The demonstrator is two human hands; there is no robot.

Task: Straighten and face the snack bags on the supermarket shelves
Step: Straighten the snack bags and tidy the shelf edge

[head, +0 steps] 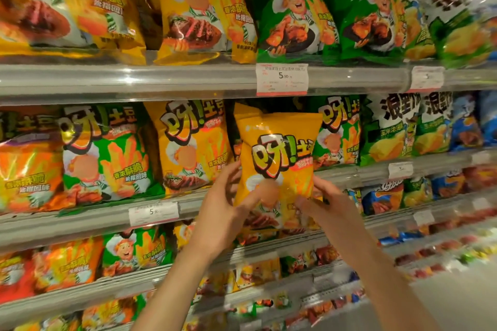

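Two hands hold one yellow snack bag [277,166] in front of the middle shelf [88,220]: the left hand [223,212] grips its edge at 9 o'clock, the right hand [326,204] pinches its lower corner at 4 o'clock. The bag is upright, front outward, glossy, with bold lettering and a chef picture. At 12 o'clock, two green bags [293,16] stand beside yellow ones; two price tags [281,78] are readable.

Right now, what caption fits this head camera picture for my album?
Both hands, left hand and right hand, hold a yellow snack bag upright before the second shelf.
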